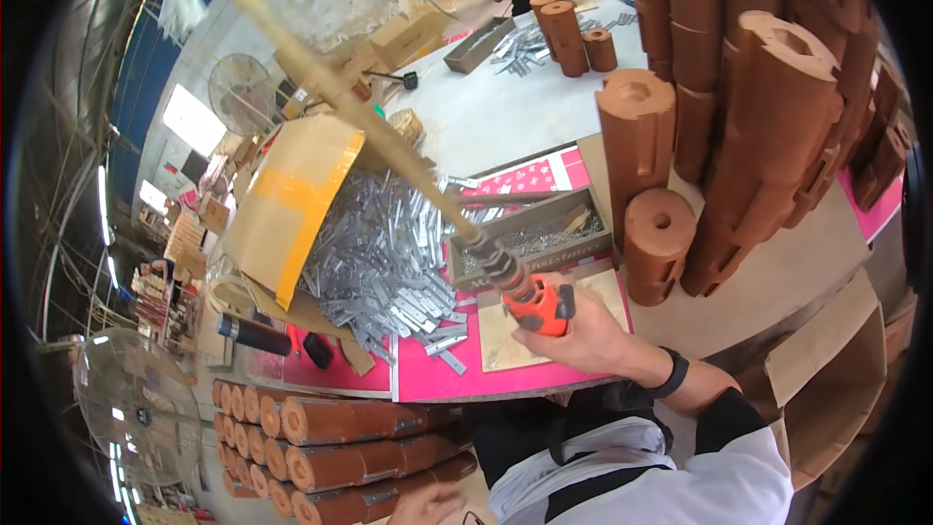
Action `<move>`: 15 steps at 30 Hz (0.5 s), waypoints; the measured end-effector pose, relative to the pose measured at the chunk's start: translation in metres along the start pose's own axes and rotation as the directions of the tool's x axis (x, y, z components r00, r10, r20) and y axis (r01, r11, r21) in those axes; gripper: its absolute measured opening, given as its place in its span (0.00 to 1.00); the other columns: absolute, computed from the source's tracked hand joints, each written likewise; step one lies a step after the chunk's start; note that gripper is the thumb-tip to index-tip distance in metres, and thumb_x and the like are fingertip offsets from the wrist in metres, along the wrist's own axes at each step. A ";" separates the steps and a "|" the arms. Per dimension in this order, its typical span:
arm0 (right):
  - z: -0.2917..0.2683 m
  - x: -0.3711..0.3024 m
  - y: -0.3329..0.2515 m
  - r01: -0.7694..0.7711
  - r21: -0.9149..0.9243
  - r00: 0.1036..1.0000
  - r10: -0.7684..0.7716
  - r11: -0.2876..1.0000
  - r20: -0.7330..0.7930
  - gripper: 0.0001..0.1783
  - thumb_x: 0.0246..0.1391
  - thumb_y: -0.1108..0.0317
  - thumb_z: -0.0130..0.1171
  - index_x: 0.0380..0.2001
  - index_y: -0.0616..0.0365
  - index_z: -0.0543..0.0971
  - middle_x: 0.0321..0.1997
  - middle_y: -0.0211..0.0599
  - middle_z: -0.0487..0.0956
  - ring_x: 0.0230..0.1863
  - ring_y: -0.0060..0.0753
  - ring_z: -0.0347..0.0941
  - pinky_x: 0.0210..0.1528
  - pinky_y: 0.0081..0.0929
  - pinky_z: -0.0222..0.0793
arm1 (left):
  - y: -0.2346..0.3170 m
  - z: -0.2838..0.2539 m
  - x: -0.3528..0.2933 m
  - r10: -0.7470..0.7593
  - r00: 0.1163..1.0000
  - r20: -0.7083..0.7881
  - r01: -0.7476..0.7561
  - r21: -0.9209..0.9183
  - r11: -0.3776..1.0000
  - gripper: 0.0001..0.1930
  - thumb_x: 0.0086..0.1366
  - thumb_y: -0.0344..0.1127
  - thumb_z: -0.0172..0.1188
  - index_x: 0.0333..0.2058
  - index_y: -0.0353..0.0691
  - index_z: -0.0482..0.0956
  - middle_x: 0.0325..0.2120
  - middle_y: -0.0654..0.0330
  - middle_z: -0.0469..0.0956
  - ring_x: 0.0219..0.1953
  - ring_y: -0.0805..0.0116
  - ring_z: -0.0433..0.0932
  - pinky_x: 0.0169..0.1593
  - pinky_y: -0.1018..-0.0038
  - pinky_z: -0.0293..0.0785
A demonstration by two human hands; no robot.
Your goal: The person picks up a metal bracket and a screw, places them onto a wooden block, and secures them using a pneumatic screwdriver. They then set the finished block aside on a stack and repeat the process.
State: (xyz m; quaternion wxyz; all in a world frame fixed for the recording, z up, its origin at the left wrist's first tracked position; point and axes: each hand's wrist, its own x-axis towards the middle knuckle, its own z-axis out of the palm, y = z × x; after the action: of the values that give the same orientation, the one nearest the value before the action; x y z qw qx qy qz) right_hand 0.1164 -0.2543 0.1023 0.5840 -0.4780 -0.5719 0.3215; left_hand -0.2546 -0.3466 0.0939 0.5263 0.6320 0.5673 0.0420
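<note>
Orange driver (536,313) gripped in my right hand (591,332), over pale board (498,348); long axis slanting up-left. Left hand (430,504) farther off, low beside stacked brown cylinders (355,462), fingers part-curled; hold, can't tell.

- I find passage for the right hand (583,326) along the pink covering (486,387) at the near edge.
- Left: heaped metal strips (374,253) obstruct.
- Ahead: the wooden box (583,254) bars low reach.
- Right: tall brown cylinders (763,126) block.
- Forward-left: a pale pole (340,102) slants to the orange driver (539,309).
</note>
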 end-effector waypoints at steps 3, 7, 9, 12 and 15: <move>-0.017 -0.012 -0.015 0.048 0.028 0.999 -0.047 0.998 -0.017 0.28 0.47 0.66 0.66 0.51 0.61 0.70 0.38 0.46 0.78 0.38 0.44 0.77 0.42 0.35 0.71 | 0.106 0.007 0.075 0.340 0.937 -0.075 -0.339 0.030 0.940 0.15 0.61 0.29 0.60 0.46 0.32 0.75 0.38 0.58 0.79 0.41 0.70 0.77 0.47 0.73 0.74; -0.040 -0.033 -0.043 -0.044 0.059 0.998 0.041 0.997 0.054 0.24 0.50 0.66 0.63 0.50 0.61 0.70 0.35 0.44 0.78 0.36 0.43 0.76 0.41 0.35 0.71 | 0.222 0.020 0.161 0.650 0.745 -0.153 -0.653 0.033 0.756 0.22 0.56 0.27 0.64 0.51 0.32 0.73 0.40 0.55 0.79 0.44 0.68 0.78 0.51 0.72 0.72; -0.054 -0.044 -0.058 -0.081 0.006 0.996 0.081 0.997 0.033 0.24 0.51 0.65 0.63 0.49 0.61 0.70 0.34 0.44 0.77 0.35 0.43 0.76 0.41 0.35 0.71 | 0.278 0.038 0.191 0.771 0.628 -0.106 -0.779 -0.074 0.623 0.28 0.56 0.32 0.65 0.55 0.32 0.69 0.49 0.50 0.74 0.50 0.62 0.74 0.53 0.69 0.71; -0.060 -0.056 -0.072 -0.097 -0.016 0.995 0.098 0.995 0.004 0.23 0.51 0.64 0.64 0.48 0.61 0.71 0.33 0.42 0.77 0.33 0.41 0.74 0.39 0.35 0.70 | 0.332 0.049 0.234 0.918 0.391 -0.067 -0.887 0.240 0.395 0.36 0.54 0.39 0.68 0.59 0.34 0.63 0.54 0.46 0.68 0.55 0.55 0.70 0.55 0.64 0.68; -0.060 -0.064 -0.073 -0.167 -0.103 0.984 0.159 0.981 -0.078 0.24 0.50 0.63 0.64 0.48 0.61 0.71 0.33 0.41 0.77 0.33 0.40 0.74 0.39 0.34 0.70 | 0.368 0.071 0.239 0.921 0.389 -0.023 -0.839 0.404 0.364 0.41 0.53 0.40 0.70 0.62 0.35 0.59 0.57 0.45 0.65 0.54 0.54 0.71 0.54 0.65 0.71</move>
State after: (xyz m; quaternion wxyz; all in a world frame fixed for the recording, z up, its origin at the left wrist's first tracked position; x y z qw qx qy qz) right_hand 0.1536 -0.3500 0.1538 0.5481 -0.5654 -0.5270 0.3195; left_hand 0.1239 -0.1355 0.1951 0.2321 0.9040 0.1948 0.3016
